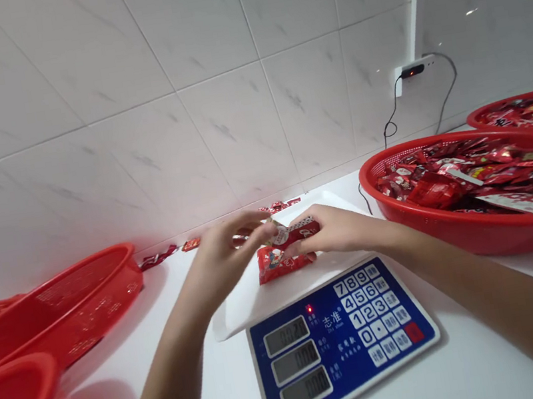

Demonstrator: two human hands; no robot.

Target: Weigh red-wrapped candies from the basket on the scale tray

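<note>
- Dark red packet [306, 228]: over the scale's pan [246, 307], at the clock's centre.
- Red packet [277, 267]: just beneath it, toward 7 o'clock.
- Right hand [329, 228]: at 3, holding the dark red packet between thumb and fingers.
- Left hand [232, 238]: at 9, thumb and fingers close together at that packet's end; cannot tell whether they grip it.
- Keypad panel [340, 343]: at 5.
- Loose packets [280, 207]: at 12.
- Filled basket [505, 236]: at 3.
- Left basket [93, 287]: at 9.
</note>
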